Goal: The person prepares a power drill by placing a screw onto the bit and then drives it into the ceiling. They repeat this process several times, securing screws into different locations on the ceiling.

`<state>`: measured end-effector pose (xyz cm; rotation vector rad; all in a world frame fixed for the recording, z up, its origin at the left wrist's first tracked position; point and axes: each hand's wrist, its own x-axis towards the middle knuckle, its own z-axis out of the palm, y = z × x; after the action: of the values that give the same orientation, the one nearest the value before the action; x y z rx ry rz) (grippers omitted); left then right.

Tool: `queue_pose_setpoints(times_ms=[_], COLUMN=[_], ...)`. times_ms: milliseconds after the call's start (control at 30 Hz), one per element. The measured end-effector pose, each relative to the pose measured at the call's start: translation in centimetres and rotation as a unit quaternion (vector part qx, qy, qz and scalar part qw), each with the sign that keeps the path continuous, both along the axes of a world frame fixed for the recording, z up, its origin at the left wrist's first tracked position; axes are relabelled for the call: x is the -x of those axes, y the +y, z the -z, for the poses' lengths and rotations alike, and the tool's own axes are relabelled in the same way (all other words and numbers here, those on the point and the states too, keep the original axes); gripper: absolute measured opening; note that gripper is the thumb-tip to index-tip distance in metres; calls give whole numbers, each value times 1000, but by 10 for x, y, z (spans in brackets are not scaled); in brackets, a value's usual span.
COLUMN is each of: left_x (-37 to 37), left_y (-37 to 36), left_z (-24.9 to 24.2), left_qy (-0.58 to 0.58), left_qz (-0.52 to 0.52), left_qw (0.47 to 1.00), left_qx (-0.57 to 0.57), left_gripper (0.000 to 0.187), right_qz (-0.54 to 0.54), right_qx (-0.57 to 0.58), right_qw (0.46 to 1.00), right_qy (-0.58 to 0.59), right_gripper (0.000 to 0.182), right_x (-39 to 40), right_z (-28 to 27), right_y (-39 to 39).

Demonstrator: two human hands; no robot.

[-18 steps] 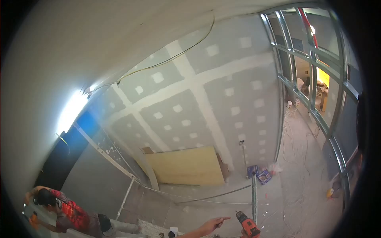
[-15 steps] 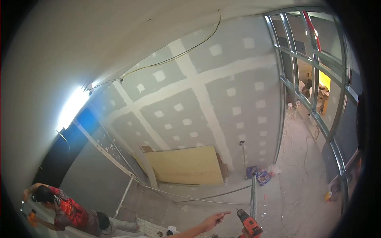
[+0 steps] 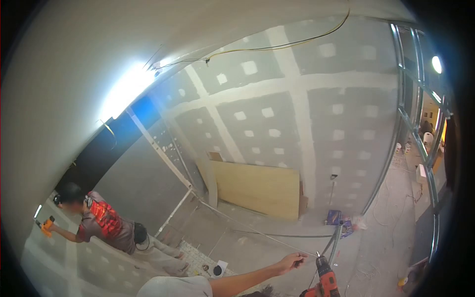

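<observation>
My left hand [image 3: 292,262] reaches in from the bottom, its forearm bare below a grey sleeve [image 3: 174,287]. Its fingers are curled together in a pinch; whatever sits between them is too small to make out. Just to its right, an orange-red and black cordless drill [image 3: 326,277] points upward, a bit tip in its chuck. The drill is held up in the air at the lower edge, and my right hand on its grip is hidden below the frame. The fingertips of my left hand are close to the bit but apart from it.
A co-worker [image 3: 106,218] at left holds an orange power tool [image 3: 47,226] against a panel. A metal stud frame [image 3: 420,128] stands at right. A plywood sheet [image 3: 257,188] leans on the patched wall [image 3: 321,123]. A tube light [image 3: 126,91] glows overhead; cables [image 3: 366,277] lie on the floor.
My view has turned left. My left hand's extended index finger has curled in, and the hand is nearer the drill bit. The co-worker's raised arm has come down.
</observation>
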<state>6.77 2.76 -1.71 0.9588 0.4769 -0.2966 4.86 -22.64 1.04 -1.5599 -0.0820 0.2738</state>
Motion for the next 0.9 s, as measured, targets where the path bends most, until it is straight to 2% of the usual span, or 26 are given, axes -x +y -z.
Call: queue_pose_setpoints(times_ms=[133,233,300,433,500,533,600,633,700,733,800,867,900], left_x=[12,20,20,15,7,4,-2,-4,-5,-9,-16,-27,-31], left_y=[-2,1,1,-6,-9,-7,-6,-1,3,4,1,-7,-10], left_z=[-6,-11,-15,-31,-40,-34,-15,-10,-3,-2,-1,-31,-49], left_qy=[4,-37,-53,-60,2,0,-3,-3,-30,-27,-39,-29,-37], left_qz=[-3,40,57,27,-12,3,-21,-10,10,16,-18,-60,-55], left_qw=[999,996,997,998,1000,1000,1000,1000,991,991,983,987,990], left_qx=[36,66,9,21,-27,-31,15,14,126,127,180,147,122], left_gripper=[34,35,36,34,29,29,19,19,14,14,15,22,26], right_qz=[-17,-14,-10,0,6,9,13,13,14,13,7,6,30], right_qx=[-7,-11,-18,-37,-49,-54,-64,-68,-83,-93,-116,-141,-109], right_qw=[1000,1000,1000,999,998,998,997,997,995,994,992,988,992], right_qy=[8,13,19,28,35,38,43,45,50,54,58,66,47], right_gripper=[57,59,61,64,65,66,68,69,70,71,73,74,60], right_x=[-2,0,2,3,6,6,7,9,9,10,6,3,1], right_z=[-6,-10,-14,-26,-33,-35,-39,-42,-47,-50,-57,-74,-99], right_y=[-1,-4,-10,-21,-24,-25,-27,-26,-25,-25,-23,-21,-20])
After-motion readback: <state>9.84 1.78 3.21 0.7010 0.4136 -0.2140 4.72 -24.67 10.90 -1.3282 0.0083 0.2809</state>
